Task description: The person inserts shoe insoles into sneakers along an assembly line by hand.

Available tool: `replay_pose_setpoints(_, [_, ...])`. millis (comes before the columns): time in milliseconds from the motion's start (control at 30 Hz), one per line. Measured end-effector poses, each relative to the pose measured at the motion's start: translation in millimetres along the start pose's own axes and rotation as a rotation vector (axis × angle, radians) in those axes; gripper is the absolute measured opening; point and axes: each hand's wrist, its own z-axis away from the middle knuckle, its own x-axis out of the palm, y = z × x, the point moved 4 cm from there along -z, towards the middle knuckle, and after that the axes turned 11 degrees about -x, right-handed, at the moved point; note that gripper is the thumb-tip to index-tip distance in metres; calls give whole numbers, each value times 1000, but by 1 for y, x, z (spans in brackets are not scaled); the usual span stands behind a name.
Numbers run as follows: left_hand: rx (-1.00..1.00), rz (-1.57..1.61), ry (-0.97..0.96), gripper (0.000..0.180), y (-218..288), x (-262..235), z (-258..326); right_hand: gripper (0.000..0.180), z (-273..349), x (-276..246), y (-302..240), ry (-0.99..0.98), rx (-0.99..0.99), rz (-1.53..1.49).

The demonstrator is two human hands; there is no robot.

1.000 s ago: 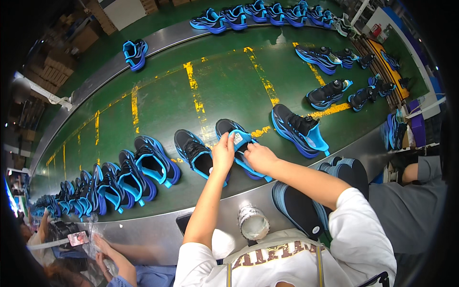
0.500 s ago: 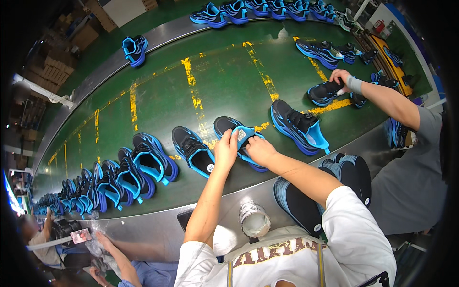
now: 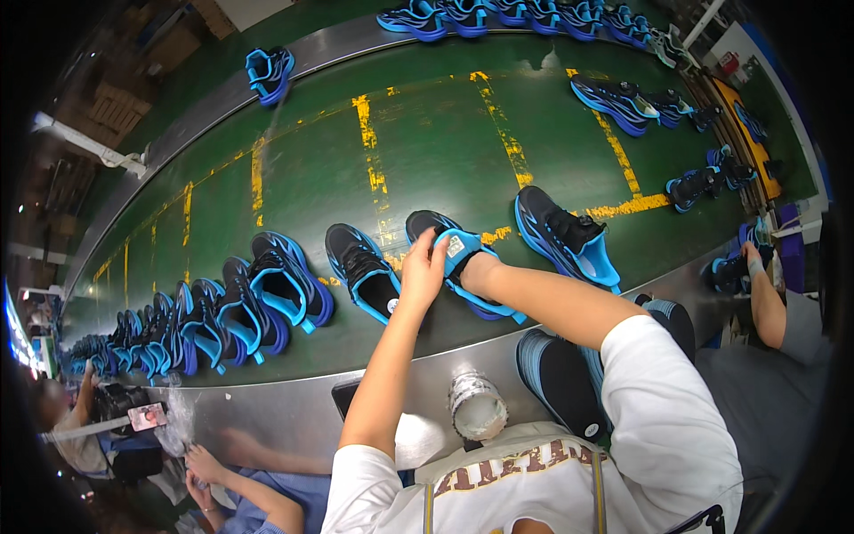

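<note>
A black and blue sneaker (image 3: 442,233) lies on the green conveyor belt (image 3: 427,133) in front of me. My left hand (image 3: 423,267) grips its left side near the collar. My right hand (image 3: 476,267) is pushed into the shoe's opening, so its fingers are hidden; the blue tongue stands up between both hands. A second black and blue sneaker (image 3: 365,271) lies just left of it, and a third (image 3: 569,236) just right, neither touched.
A row of blue and black sneakers (image 3: 222,311) crowds the belt's left end, more line the far edge (image 3: 498,13). A tape roll (image 3: 479,407) sits on the steel rim near me. Another person's forearm (image 3: 765,303) is at the right; others' hands (image 3: 209,463) lower left.
The belt carried the shoes a little leftward. The neighbour's arm, stretched over the belt half a second ago, has drawn back to the right edge. My hands stay on the same sneaker.
</note>
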Motion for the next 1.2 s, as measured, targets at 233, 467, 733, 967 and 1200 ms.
replay_pose_setpoints(233, [329, -76, 102, 29, 7, -2, -1, 39, -1, 30, -5, 80, -50, -298])
replay_pose_setpoints(467, [250, -308, -146, 46, 27, 14, 7, 44, 15, 62, -19, 368, 81, -444])
replay_pose_setpoints(733, [372, -285, -81, 33, 34, -2, 46, 24, 77, 87, -78, 964, 241, -456])
replay_pose_setpoints(967, [773, -918, 299, 28, 35, 2, 60, 32, 80, 88, -93, 1017, 289, -524])
replay_pose_setpoints(1200, [770, -1324, 60, 19, 36, 37, 11, 46, 123, 86, -95, 1112, 453, -600])
